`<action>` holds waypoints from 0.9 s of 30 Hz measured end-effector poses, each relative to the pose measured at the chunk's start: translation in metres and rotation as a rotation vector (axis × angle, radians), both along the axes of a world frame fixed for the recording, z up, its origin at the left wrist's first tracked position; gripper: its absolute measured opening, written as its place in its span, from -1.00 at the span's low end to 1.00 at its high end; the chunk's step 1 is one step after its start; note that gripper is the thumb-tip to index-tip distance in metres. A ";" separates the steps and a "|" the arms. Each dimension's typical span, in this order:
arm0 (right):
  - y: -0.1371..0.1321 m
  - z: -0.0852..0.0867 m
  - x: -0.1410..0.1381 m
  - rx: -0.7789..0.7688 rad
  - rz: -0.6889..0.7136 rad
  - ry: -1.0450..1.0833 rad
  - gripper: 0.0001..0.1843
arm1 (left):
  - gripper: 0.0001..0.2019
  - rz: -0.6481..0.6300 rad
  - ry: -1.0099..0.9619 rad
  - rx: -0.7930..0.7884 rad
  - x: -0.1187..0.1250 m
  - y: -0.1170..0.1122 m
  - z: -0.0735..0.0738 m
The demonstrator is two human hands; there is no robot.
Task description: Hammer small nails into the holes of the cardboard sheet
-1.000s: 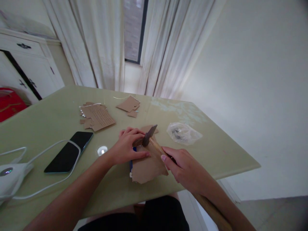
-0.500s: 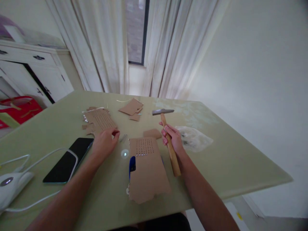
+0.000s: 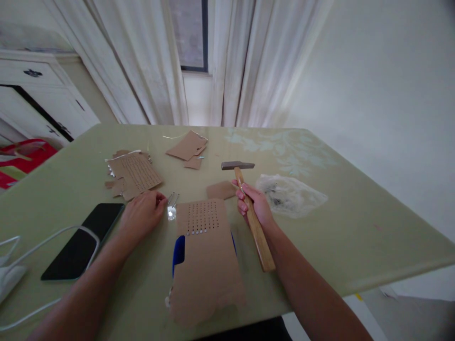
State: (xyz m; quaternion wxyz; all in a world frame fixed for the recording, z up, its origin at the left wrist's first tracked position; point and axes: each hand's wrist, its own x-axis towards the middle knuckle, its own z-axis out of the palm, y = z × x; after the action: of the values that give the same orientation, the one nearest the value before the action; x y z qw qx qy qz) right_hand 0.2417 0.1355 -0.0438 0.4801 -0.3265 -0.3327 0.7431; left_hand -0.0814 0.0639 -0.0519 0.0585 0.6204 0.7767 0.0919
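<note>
My right hand (image 3: 259,204) grips the wooden handle of a hammer (image 3: 253,220), its metal head pointing away from me. The hammer is held to the right of a brown cardboard piece (image 3: 209,270) punched with rows of small holes. Several silvery dots line the lowest row, and a blue object (image 3: 178,251) shows from beneath its left edge. My left hand (image 3: 145,210) is low over the table with fingers curled together; what they hold, if anything, is hidden. Just right of those fingertips lie a few thin metal pins or nails (image 3: 173,199) and a small shiny disc (image 3: 171,213).
Another perforated cardboard piece (image 3: 135,173) lies beyond my left hand. Cardboard scraps (image 3: 188,144) sit farther back, and one flap (image 3: 220,190) is near the hammer. A clear plastic bag (image 3: 295,196) with dark contents is at right. A phone (image 3: 85,241) and white cable (image 3: 67,229) are left.
The camera view has shifted, so the table items appear lower or farther left. My right hand keeps hold of the hammer; my left hand stays curled beside the pins.
</note>
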 end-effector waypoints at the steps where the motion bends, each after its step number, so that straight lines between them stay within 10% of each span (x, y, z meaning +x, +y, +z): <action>1: -0.001 0.000 -0.002 -0.001 0.005 0.002 -0.56 | -0.69 -0.012 0.053 -0.005 0.001 -0.002 -0.001; 7: -0.005 0.004 -0.007 -0.008 0.056 -0.022 -0.56 | -0.66 0.080 0.033 0.075 0.009 -0.004 0.004; 14: -0.008 0.006 -0.011 -0.005 0.046 -0.049 -0.58 | -0.67 -0.040 -0.619 0.554 0.037 -0.010 0.037; 18: -0.008 0.006 -0.012 -0.002 0.032 -0.068 -0.53 | -0.75 -0.197 -0.891 0.479 0.072 -0.029 0.068; 22: -0.009 0.006 -0.014 -0.003 0.025 -0.081 -0.53 | -0.78 -0.367 -0.811 0.410 0.092 -0.039 0.081; 27: -0.012 0.007 -0.015 -0.001 0.034 -0.063 -0.49 | -0.79 -0.412 -0.655 0.433 0.091 -0.042 0.062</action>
State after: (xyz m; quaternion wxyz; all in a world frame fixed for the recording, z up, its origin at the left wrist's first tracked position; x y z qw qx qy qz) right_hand 0.2270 0.1240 -0.0369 0.4565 -0.3441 -0.3527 0.7408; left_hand 0.0100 0.0219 0.0105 0.1873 0.6982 0.5402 0.4308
